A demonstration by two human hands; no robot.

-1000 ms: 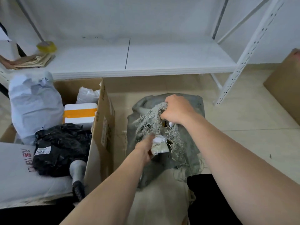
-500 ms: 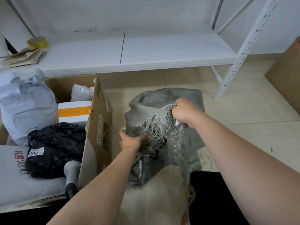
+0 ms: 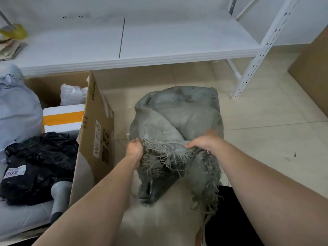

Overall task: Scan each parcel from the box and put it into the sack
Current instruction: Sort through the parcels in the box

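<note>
A grey woven sack with a frayed mouth lies on the tiled floor in the middle. My left hand grips the frayed rim on its left side. My right hand grips the rim on the right side. No parcel shows in either hand. To the left stands an open cardboard box. It holds a black bagged parcel with a white label, a white and orange parcel, a grey bagged parcel and a white bagged parcel. A grey handheld scanner leans inside the box.
A white metal shelf runs across the back, with a yellow tape roll and papers at its left end. Its upright post stands at the right. Another cardboard box sits at the far right. A large grey parcel lies in the box's front.
A small white parcel in my left hand went into the sack. My left hand then moved to the sack's left rim, and my right hand came lower along the rim.
</note>
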